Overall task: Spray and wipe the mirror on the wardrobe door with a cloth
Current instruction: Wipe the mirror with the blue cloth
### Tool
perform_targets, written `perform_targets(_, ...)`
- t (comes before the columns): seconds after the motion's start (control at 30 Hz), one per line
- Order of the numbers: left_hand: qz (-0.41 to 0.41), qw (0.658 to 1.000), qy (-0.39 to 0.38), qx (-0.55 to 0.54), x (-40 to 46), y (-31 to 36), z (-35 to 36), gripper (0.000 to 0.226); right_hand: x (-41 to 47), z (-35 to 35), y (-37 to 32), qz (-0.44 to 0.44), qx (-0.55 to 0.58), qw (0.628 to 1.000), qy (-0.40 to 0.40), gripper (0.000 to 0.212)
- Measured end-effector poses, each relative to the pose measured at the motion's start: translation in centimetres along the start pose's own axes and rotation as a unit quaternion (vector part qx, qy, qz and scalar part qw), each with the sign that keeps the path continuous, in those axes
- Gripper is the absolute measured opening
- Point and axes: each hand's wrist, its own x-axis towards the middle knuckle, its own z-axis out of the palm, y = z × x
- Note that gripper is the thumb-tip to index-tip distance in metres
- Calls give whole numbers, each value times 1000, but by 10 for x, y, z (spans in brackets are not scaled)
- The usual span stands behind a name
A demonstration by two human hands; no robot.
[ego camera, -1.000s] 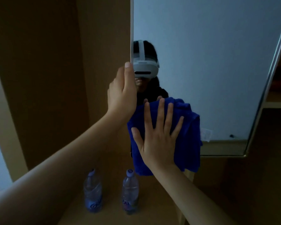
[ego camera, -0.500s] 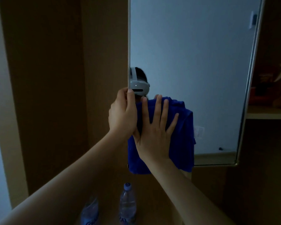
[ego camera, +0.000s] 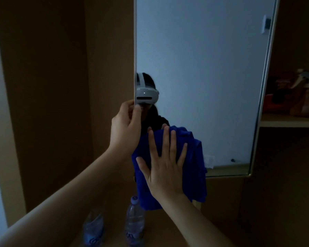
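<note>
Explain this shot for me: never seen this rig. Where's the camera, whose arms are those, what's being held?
No robot here: a person wears a camera on the head, looking forward and down at their own arms. You can see the headset reflected in the mirror on the open wardrobe door. The left hand grips the mirror's edge. The right hand, fingers spread flat, presses a blue cloth against the glass. Below stand two water bottles. A spray bottle sits on the shelf at right.

Dim bedroom, likely a home: mirrored wardrobe door point(ego camera: 203, 77) at centre, wooden shelf point(ego camera: 289, 121) right, water bottles point(ego camera: 134, 223) lower centre.
</note>
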Motion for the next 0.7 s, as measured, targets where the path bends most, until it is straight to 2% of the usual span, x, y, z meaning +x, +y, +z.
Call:
perform_targets(0.17, -47, 998, -49, 3, -33, -26, -10, 29, -1, -5, 10, -16, 10, 1000, -21, 66)
perform_targets(0.4, -77, 995, -64, -1, -64, -40, -8, 37, -10, -7, 25, -50, 26, 996, -62, 73)
perform_targets(0.57, -98, 992, -80, 2, -84, -50, -8, 46, -16, -7, 27, -52, 27, 996, -73, 75)
perform_targets(0.7, -124, 986, -111, -35, -100, -64, -12, 41, -19, -5, 36, -62, 34, 995, -67, 73)
